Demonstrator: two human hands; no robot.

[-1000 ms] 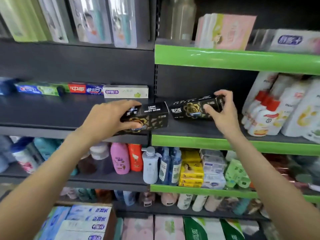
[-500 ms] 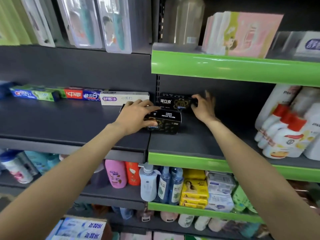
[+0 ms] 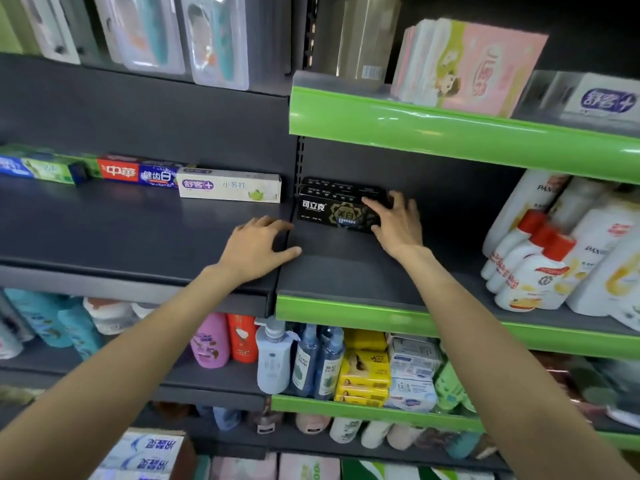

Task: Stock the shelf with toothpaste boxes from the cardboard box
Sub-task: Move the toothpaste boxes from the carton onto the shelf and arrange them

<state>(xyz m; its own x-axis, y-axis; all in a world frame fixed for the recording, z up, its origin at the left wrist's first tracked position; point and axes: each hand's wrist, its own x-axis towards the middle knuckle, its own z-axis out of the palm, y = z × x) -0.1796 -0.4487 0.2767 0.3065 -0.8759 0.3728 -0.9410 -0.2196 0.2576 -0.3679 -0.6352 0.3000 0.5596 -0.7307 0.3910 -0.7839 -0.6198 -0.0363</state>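
Squaring up stock, right hand (image 3: 398, 225) grips the end of the black toothpaste boxes (image 3: 337, 209) at the shelf (image 3: 346, 271) back to align them, while left hand (image 3: 258, 247) rests empty, fingers relaxed, on the shelf.

White shampoo bottles (image 3: 540, 268) with red caps crowd the right. Below stand a pink bottle (image 3: 210, 341), an orange one (image 3: 242, 337), blue sprays (image 3: 317, 362) and yellow packs (image 3: 365, 368). Toothbrush packs (image 3: 180, 32) hang above; pink packs (image 3: 478, 64) stand upright.
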